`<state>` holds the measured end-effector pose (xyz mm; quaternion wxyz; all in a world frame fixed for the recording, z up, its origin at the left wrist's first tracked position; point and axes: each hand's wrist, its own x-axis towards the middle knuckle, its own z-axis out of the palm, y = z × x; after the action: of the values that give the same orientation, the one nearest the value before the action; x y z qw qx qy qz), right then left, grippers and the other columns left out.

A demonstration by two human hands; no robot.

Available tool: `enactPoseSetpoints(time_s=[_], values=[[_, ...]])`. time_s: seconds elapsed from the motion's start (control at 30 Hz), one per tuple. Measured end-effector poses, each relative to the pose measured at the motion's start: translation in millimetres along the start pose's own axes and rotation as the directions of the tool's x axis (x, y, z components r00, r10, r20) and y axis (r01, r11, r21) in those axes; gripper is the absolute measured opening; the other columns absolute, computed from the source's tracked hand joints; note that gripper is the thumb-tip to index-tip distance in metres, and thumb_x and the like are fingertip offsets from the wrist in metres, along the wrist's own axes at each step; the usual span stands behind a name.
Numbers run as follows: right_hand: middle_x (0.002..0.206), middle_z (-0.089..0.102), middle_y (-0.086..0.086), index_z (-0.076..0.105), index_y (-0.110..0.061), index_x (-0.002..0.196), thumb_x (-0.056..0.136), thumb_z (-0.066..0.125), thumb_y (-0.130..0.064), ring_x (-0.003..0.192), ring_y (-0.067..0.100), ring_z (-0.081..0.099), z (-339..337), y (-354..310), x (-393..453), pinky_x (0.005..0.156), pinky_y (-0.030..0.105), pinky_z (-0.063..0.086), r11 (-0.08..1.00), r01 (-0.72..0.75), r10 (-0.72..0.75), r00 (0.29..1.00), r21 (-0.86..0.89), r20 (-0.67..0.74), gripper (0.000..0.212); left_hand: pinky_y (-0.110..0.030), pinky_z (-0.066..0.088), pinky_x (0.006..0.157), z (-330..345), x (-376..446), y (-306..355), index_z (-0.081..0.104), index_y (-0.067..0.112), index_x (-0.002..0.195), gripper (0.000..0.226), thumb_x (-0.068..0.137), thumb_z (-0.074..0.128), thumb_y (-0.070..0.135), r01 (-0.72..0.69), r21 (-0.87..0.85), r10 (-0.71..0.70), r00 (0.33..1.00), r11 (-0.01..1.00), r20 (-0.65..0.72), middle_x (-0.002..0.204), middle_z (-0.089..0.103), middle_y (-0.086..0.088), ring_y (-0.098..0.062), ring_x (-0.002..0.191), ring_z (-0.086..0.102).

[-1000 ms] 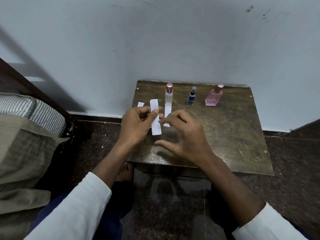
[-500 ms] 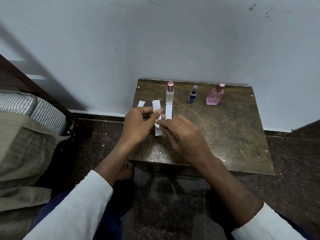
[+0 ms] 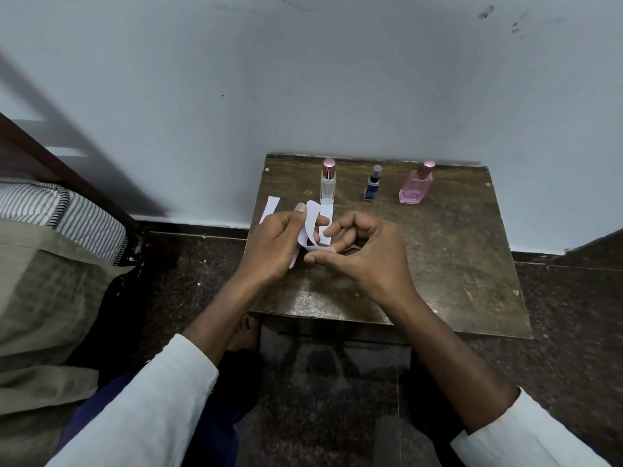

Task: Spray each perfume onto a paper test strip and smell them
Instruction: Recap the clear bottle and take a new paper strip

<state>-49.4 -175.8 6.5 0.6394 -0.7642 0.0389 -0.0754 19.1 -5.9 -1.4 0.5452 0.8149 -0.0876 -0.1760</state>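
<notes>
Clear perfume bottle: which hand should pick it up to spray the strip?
Right, probably. The left hand grips the paper strip; the right hand only pinches its lower end and could let go, with the clear perfume bottle just beyond.

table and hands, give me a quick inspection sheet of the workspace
surface: worn dark wooden table against the wall.
job's things: clear bottle, blue bottle and pink bottle upright in a row at the back, caps on; paper strip bent between both hands; two more strips behind them, one at the table's left edge.
clutter: nothing seen.
hands: left hand grips the strip; right hand pinches its lower end.
cables: nothing seen.
surroundings: pale wall, dark speckled floor, striped bedding at left.
</notes>
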Motion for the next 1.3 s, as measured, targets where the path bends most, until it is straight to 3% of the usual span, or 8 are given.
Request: enactPoseSetpoints(time_s=[0.37, 0.53, 0.7, 0.83, 0.93, 1.07, 1.23, 1.3], values=[[0.094, 0.082, 0.001, 0.082, -0.012, 0.106, 0.090, 0.082, -0.007, 0.081, 0.015, 0.076, -15, 3, 8, 0.078, 0.026, 0.059, 0.982, -0.110, 0.094, 0.989, 0.151, 0.113, 0.017, -0.028, 0.056, 0.091, 0, 2, -1, 0.083, 0.023, 0.116, 0.054, 0.118, 0.033, 0.045, -0.028, -0.074, 0.025, 0.999, 0.997, -0.044, 0.104, 0.084, 0.006, -0.005, 0.102, 0.077], [0.087, 0.079, 0.013, 0.080, -0.015, 0.084, 0.083, 0.088, -0.015, 0.078, 0.021, 0.070, -10, 2, 6, 0.076, 0.038, 0.058, 0.971, -0.132, 0.114, 0.989, 0.198, 0.097, 0.008, -0.044, 0.061, 0.097, 1, 4, -3, 0.084, 0.025, 0.112, 0.056, 0.116, 0.034, 0.051, -0.067, -0.036, 0.065, 0.997, 0.997, -0.045, 0.104, 0.083, 0.002, -0.015, 0.101, 0.078], [0.089, 0.076, 0.015, 0.067, -0.013, 0.079, 0.087, 0.084, -0.015, 0.070, 0.018, 0.066, -10, 0, 8, 0.060, 0.035, 0.057, 0.945, -0.159, 0.156, 0.987, 0.285, 0.034, 0.019, -0.027, 0.061, 0.075, 0, 4, -1, 0.082, 0.018, 0.103, 0.053, 0.116, 0.038, 0.045, -0.080, -0.087, 0.077, 0.996, 0.993, -0.036, 0.084, 0.076, -0.010, -0.019, 0.077, 0.073], [0.088, 0.078, 0.018, 0.058, -0.009, 0.091, 0.100, 0.071, -0.014, 0.062, 0.024, 0.069, -14, 1, 11, 0.047, 0.031, 0.053, 0.962, -0.072, 0.107, 0.987, 0.265, -0.120, 0.017, -0.042, 0.058, 0.078, -1, 0, -3, 0.068, 0.013, 0.085, 0.054, 0.117, 0.037, 0.044, -0.136, 0.051, 0.133, 0.990, 0.989, 0.047, 0.076, 0.071, -0.002, -0.020, 0.074, 0.072], [0.079, 0.077, 0.017, 0.058, -0.006, 0.098, 0.100, 0.071, -0.015, 0.065, 0.032, 0.075, -18, 4, 12, 0.057, 0.038, 0.060, 0.973, -0.045, 0.096, 0.972, 0.228, -0.215, 0.016, -0.040, 0.058, 0.075, 2, -3, -1, 0.067, 0.014, 0.102, 0.039, 0.118, 0.037, 0.036, -0.180, 0.078, 0.167, 0.974, 0.981, 0.155, 0.076, 0.068, 0.004, -0.016, 0.071, 0.070], [0.096, 0.080, 0.013, 0.065, -0.006, 0.113, 0.082, 0.089, -0.007, 0.090, 0.028, 0.079, -19, 2, 12, 0.084, 0.040, 0.065, 0.958, -0.048, 0.081, 0.991, 0.282, -0.107, 0.039, -0.025, 0.057, 0.070, 5, -3, 2, 0.065, 0.029, 0.100, 0.026, 0.116, 0.045, 0.028, -0.241, 0.168, 0.213, 0.962, 0.956, 0.169, 0.079, 0.076, 0.009, -0.009, 0.072, 0.074], [0.094, 0.077, 0.004, 0.080, -0.016, 0.107, 0.076, 0.095, -0.014, 0.084, 0.022, 0.074, -14, 7, 10, 0.078, 0.041, 0.065, 0.998, 0.023, -0.019, 0.998, 0.066, -0.063, 0.035, -0.015, 0.050, 0.066, 6, -2, 4, 0.073, 0.019, 0.104, 0.024, 0.114, 0.053, 0.025, -0.297, 0.200, 0.277, 0.953, 0.934, 0.122, 0.076, 0.076, 0.005, -0.005, 0.072, 0.074], [0.092, 0.074, -0.003, 0.084, -0.022, 0.102, 0.082, 0.091, -0.021, 0.081, 0.008, 0.070, -13, 9, 11, 0.071, 0.029, 0.059, 0.993, 0.066, -0.075, 0.993, -0.099, -0.094, 0.021, -0.011, 0.049, 0.067, 7, -4, 5, 0.074, 0.019, 0.103, 0.022, 0.113, 0.055, 0.025, -0.310, 0.186, 0.291, 0.949, 0.932, 0.122, 0.078, 0.077, 0.007, -0.006, 0.072, 0.075]])
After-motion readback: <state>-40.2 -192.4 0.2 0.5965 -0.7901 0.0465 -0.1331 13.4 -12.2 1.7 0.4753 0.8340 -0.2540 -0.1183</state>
